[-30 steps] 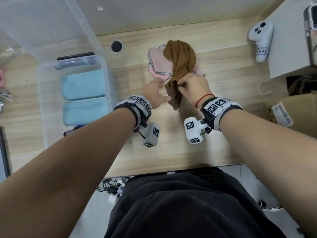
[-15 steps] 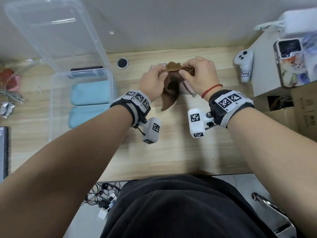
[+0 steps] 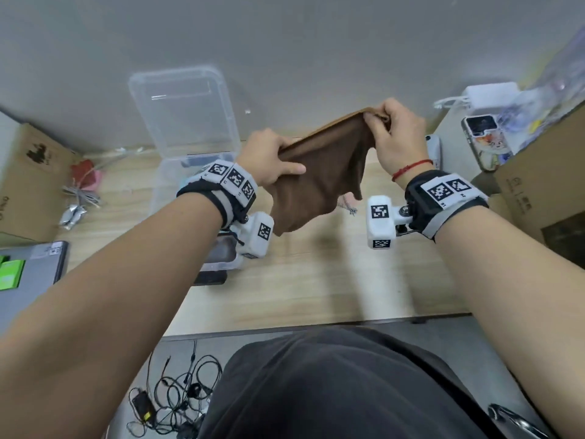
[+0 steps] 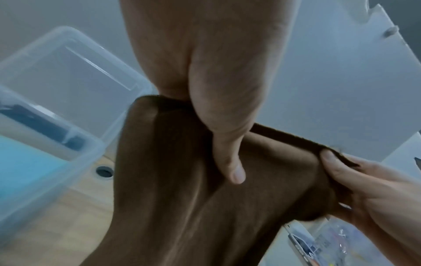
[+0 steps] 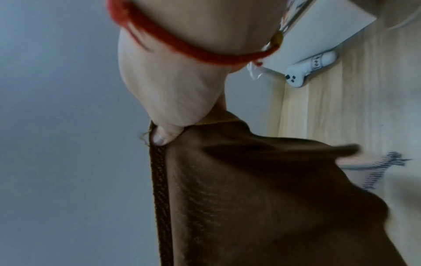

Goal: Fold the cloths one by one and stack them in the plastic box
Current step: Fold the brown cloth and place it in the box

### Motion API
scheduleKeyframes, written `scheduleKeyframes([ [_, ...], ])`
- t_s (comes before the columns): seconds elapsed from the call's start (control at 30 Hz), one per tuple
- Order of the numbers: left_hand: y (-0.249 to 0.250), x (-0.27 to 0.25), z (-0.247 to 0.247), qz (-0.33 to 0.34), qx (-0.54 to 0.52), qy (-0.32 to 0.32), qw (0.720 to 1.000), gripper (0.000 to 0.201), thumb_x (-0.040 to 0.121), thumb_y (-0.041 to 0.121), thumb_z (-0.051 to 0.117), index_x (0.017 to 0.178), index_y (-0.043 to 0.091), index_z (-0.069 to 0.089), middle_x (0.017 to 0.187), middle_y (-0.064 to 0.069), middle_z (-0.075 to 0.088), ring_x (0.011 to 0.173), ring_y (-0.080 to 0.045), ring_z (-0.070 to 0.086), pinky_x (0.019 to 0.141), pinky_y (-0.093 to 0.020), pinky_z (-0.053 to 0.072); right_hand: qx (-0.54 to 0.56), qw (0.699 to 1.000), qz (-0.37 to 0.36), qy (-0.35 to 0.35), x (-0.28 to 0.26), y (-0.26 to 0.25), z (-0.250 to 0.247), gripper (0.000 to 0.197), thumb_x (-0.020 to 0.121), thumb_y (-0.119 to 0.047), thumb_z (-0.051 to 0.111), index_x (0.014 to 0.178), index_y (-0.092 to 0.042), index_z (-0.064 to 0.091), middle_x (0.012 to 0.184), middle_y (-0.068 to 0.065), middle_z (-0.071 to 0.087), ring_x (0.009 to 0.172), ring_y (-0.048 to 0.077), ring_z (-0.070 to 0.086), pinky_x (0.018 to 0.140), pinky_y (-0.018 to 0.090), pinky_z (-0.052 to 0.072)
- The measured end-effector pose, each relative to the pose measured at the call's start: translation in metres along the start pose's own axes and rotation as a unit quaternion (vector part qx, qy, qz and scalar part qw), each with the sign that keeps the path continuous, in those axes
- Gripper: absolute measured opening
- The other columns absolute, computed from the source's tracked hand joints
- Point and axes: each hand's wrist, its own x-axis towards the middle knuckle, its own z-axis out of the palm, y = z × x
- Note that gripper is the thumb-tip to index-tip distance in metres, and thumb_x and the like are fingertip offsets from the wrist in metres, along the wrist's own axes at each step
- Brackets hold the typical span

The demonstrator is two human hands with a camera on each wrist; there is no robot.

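cloth in play: a brown cloth (image 3: 319, 182) is held up in the air over the wooden desk (image 3: 316, 280), stretched between both hands, the lower part hanging loose and rumpled.

left hand: the left hand (image 3: 269, 160) is clamped on the cloth's upper edge near one corner, thumb on the near face and the other fingers tucked behind, as seen clearly in the left wrist view (image 4: 205, 90).

right hand: the right hand (image 3: 395, 131) is pinched on the opposite end of that edge, held a bit higher and farther back. In the right wrist view the thumb is seen pressed right at the hemmed corner (image 5: 164, 133).

why it's held like that: probably so the top edge gets pulled taut and the fabric hangs open, which makes the corners easy to find before it's laid down and folded. Just a guess tbh.

box: the plastic box (image 3: 164, 182) sits on the desk to the left, mostly hidden behind the left wrist, its clear lid (image 3: 183, 109) leaned up against the wall. Light blue folded cloth (image 4: 25, 165) is already in there, visible from the left wrist camera.

still waiting: a pink cloth with a striped edge (image 5: 376, 163) is left on the desk just below the brown one.

progress: looks like mid-task, the brown one not yet folded.

watch out for: the tilted top edge, so a crooked fold could be ended up with.
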Motion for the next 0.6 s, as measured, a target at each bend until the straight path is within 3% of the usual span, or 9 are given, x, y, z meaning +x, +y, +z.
scheduleKeyframes([
  [0.1,-0.016,-0.036,0.007,-0.032,0.019,-0.038,0.999,0.029,0.078,0.042,0.076,0.065,0.022,0.058,0.058,0.002,0.045,0.057,-0.016,0.045,0.057,-0.029,0.030,-0.002,1.000,0.030,0.005,-0.037,0.001,-0.009,0.025,0.095,-0.033,0.055,0.090,-0.009,0.062,0.080,-0.001,0.060,0.076,0.013,0.050,0.066,0.021,0.030],
  [0.2,-0.035,-0.073,0.022,-0.052,-0.012,-0.061,0.997,0.022,0.078,0.039,0.077,0.074,0.020,0.067,0.058,0.002,0.055,0.054,-0.011,0.051,0.055,-0.025,0.042,-0.022,0.998,0.052,0.007,-0.078,0.008,-0.014,0.023,0.096,-0.031,0.055,0.097,-0.011,0.066,0.091,0.004,0.066,0.086,0.018,0.055,0.073,0.021,0.034],
  [0.27,-0.047,-0.090,0.031,-0.064,-0.029,-0.059,0.996,0.022,0.077,0.040,0.077,0.079,0.019,0.072,0.063,0.000,0.064,0.060,-0.016,0.058,0.063,-0.026,0.050,-0.054,0.996,0.074,0.012,-0.102,0.016,-0.017,0.024,0.098,-0.028,0.051,0.102,-0.010,0.066,0.099,0.011,0.068,0.094,0.026,0.059,0.076,0.023,0.034],
  [0.43,-0.066,-0.118,0.044,-0.096,-0.135,0.002,0.986,0.030,0.085,0.041,0.070,0.080,0.012,0.074,0.067,0.001,0.059,0.062,-0.013,0.050,0.062,-0.024,0.042,-0.094,0.985,0.145,0.015,-0.144,0.026,-0.027,0.025,0.099,-0.021,0.044,0.103,-0.004,0.061,0.103,0.021,0.065,0.099,0.035,0.057,0.074,0.029,0.033],
  [0.53,-0.062,-0.124,0.047,-0.099,-0.206,0.029,0.973,0.029,0.093,0.041,0.059,0.101,0.017,0.075,0.084,0.005,0.069,0.081,-0.014,0.065,0.082,-0.029,0.052,-0.081,0.980,0.182,0.003,-0.155,0.024,-0.030,0.028,0.099,-0.017,0.041,0.108,-0.002,0.062,0.110,0.023,0.064,0.106,0.037,0.054,0.083,0.033,0.037],
  [0.6,-0.058,-0.123,0.047,-0.095,-0.236,0.041,0.966,0.033,0.095,0.042,0.055,0.105,0.016,0.074,0.091,0.003,0.071,0.086,-0.015,0.064,0.093,-0.035,0.051,-0.076,0.976,0.202,-0.006,-0.156,0.026,-0.032,0.029,0.097,-0.012,0.039,0.113,-0.002,0.062,0.114,0.022,0.063,0.111,0.037,0.053,0.088,0.034,0.038],
])
